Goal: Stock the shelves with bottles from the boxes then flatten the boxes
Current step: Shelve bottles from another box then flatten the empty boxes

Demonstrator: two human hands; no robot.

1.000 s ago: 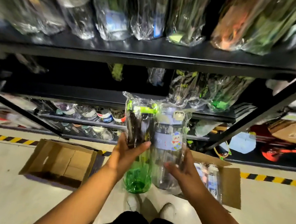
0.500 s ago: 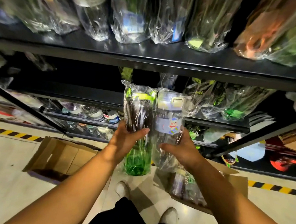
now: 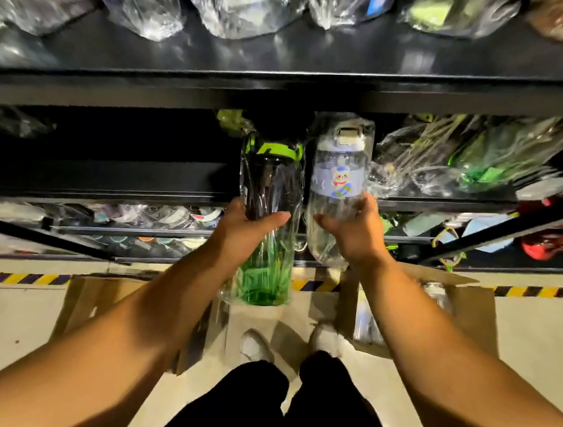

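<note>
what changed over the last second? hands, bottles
The left hand and right hand raised the green bottle and the cartoon-label bottle. Their caps, earlier level with the middle shelf front edge, now sit in the opening above it. Nothing was taken or released; both grips are unchanged. The left cardboard box and right cardboard box lie on the floor as before.

No legible txt anywhere. Clear bottle [image 3: 343,150], right of center: label [image 3: 337,181] shows a cartoon bear, no readable words. Green bottle [image 3: 263,280], left: print too blurred.
</note>
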